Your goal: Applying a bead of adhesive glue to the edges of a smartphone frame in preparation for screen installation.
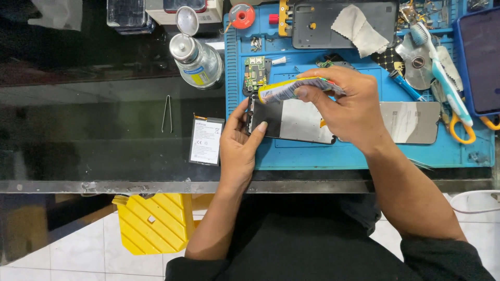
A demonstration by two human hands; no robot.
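My right hand grips a squeezed glue tube, its tip pointing left over the top edge of an opened phone frame. The frame lies on the blue work mat. My left hand holds the frame's left end, thumb on its edge and a finger on its face. A green circuit board lies just above the frame. A flat phone battery rests on the dark glass to the left of my left hand.
A clear bottle with a metal pump top stands at the mat's left. Tweezers lie on the glass. On the mat: a grey back cover with a cloth, a toothbrush, yellow-handled scissors, a silver panel. A yellow stool stands below.
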